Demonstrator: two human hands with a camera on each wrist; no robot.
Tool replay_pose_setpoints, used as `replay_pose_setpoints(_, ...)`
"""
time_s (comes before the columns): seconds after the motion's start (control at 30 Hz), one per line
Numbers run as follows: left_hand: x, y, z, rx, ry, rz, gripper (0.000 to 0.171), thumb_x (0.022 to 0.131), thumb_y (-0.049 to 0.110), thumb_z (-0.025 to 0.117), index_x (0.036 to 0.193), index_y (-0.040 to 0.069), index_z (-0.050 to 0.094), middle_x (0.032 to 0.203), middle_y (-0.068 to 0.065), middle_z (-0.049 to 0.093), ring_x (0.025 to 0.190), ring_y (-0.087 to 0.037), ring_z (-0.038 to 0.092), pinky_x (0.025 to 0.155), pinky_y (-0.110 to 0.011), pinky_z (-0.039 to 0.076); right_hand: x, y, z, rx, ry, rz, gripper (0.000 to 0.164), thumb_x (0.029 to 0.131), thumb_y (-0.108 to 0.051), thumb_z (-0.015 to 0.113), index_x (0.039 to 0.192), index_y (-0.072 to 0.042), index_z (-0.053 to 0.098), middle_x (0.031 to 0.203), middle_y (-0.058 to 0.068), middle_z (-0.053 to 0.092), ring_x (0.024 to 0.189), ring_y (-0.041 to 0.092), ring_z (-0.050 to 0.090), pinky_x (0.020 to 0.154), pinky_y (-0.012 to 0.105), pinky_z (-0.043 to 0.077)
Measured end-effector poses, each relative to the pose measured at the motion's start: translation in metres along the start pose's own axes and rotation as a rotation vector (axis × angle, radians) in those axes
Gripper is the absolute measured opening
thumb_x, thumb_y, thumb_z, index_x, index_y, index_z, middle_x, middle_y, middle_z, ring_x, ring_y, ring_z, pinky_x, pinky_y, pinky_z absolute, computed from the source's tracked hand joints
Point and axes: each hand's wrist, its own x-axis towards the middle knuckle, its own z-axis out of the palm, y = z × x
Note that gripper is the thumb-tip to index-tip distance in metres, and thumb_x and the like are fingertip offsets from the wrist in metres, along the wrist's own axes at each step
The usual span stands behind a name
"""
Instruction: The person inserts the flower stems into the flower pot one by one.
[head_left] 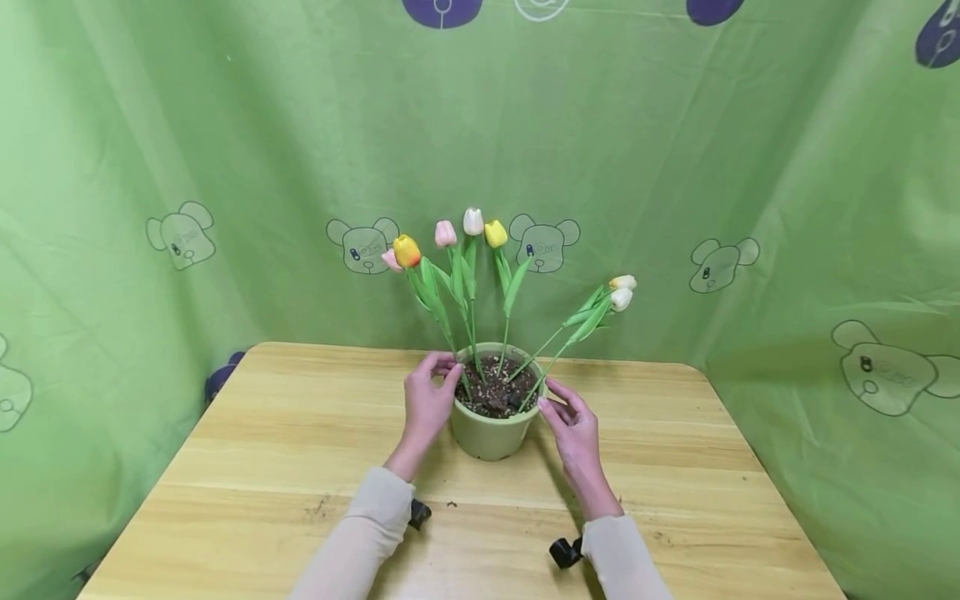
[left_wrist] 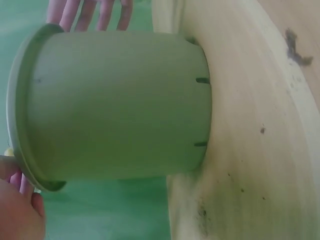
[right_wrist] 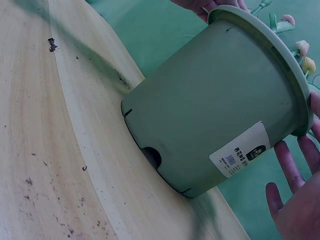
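A light green flowerpot (head_left: 491, 437) filled with dark soil (head_left: 498, 392) stands upright on the table. Several tulips (head_left: 473, 222) rise from it in pink, white, yellow and orange; two pale ones (head_left: 621, 298) lean far right. At the pot's left rim, my left hand (head_left: 430, 396) grips the edge with thumb and curled fingers. My right hand (head_left: 576, 433) holds the opposite rim between thumb and fingers, its other fingers (right_wrist: 289, 167) spread beside the wall. A white label (right_wrist: 240, 150) shows on the pot's side in the right wrist view.
The wooden table (head_left: 262, 467) has soil crumbs (left_wrist: 295, 50) scattered on it. A green curtain (head_left: 360, 150) with bear-head prints hangs behind and at both sides. Black wrist cameras (head_left: 565, 552) sit below both sleeves.
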Motion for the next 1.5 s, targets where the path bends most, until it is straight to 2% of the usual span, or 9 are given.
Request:
replay_pose_setpoints(0.13,-0.001,-0.003,0.0,-0.028,-0.015,-0.026,0.016,0.093,0.002,0.073,0.107,-0.003,0.07,0.097,-0.015,0.075,0.089,-0.026,0.071,0.091,-0.046,0.062,0.0,-0.001,-0.002,-0.001,0.008,0.019,0.046,0.098,-0.011,0.071,0.142,-0.007,0.059,0.147,0.012,0.058,0.109,0.001,0.066,0.1,0.015,0.054)
replay_pose_setpoints(0.33,-0.003,-0.003,0.002,-0.054,-0.043,-0.017,0.015,0.093,0.002,0.073,0.107,-0.005,0.07,0.098,-0.016,0.075,0.091,-0.029,0.07,0.095,-0.049,0.06,0.0,-0.001,-0.004,0.011,0.013,0.016,0.046,0.098,-0.01,0.071,0.142,-0.007,0.059,0.147,0.011,0.057,0.11,0.002,0.066,0.1,0.016,0.055)
replay_pose_setpoints(0.6,-0.008,-0.005,0.003,-0.037,-0.068,-0.011,0.011,0.093,0.004,0.073,0.103,0.001,0.071,0.097,-0.014,0.075,0.092,-0.028,0.069,0.092,-0.046,0.06,-0.002,-0.002,-0.005,0.009,0.015,0.001,0.047,0.098,-0.011,0.071,0.142,-0.005,0.058,0.147,0.014,0.057,0.109,0.001,0.066,0.099,0.015,0.055)
replay_pose_setpoints(0.77,-0.011,-0.005,0.001,-0.035,-0.085,-0.019,0.013,0.095,0.006,0.073,0.105,-0.001,0.071,0.099,-0.015,0.075,0.094,-0.028,0.069,0.096,-0.048,0.059,-0.003,-0.001,-0.004,-0.001,0.022,-0.011,0.048,0.097,-0.012,0.072,0.142,-0.001,0.057,0.147,0.019,0.057,0.107,0.0,0.067,0.098,0.014,0.055)
replay_pose_setpoints(0.87,-0.011,-0.005,0.001,-0.031,-0.091,-0.019,0.015,0.095,0.006,0.072,0.107,-0.003,0.07,0.1,-0.015,0.075,0.095,-0.029,0.069,0.097,-0.05,0.059,-0.002,-0.001,-0.004,0.001,0.022,-0.008,0.047,0.097,-0.012,0.072,0.141,-0.003,0.058,0.147,0.017,0.058,0.107,0.0,0.067,0.098,0.014,0.055)
replay_pose_setpoints(1.0,-0.01,-0.005,0.001,-0.016,-0.085,0.001,0.016,0.095,0.005,0.072,0.107,-0.004,0.07,0.1,-0.015,0.075,0.096,-0.03,0.07,0.096,-0.051,0.059,0.0,-0.001,-0.003,0.007,0.012,-0.001,0.046,0.097,-0.011,0.072,0.141,-0.007,0.06,0.147,0.013,0.058,0.109,0.002,0.067,0.1,0.016,0.055)
replay_pose_setpoints(1.23,-0.011,-0.007,0.001,0.004,-0.078,0.004,0.015,0.095,0.004,0.072,0.108,-0.003,0.07,0.102,-0.014,0.076,0.098,-0.03,0.071,0.097,-0.047,0.06,0.001,-0.001,-0.003,0.006,0.004,0.013,0.046,0.098,-0.01,0.071,0.142,-0.006,0.058,0.148,0.013,0.057,0.109,0.001,0.066,0.1,0.015,0.055)
replay_pose_setpoints(1.5,-0.013,-0.006,0.001,0.072,-0.025,0.051,0.024,0.093,0.006,0.075,0.114,-0.004,0.07,0.104,-0.017,0.075,0.096,-0.029,0.072,0.096,-0.044,0.061,-0.001,-0.002,0.0,0.004,-0.001,0.014,0.046,0.097,-0.009,0.071,0.142,-0.007,0.059,0.147,0.012,0.058,0.109,0.002,0.066,0.1,0.016,0.055)
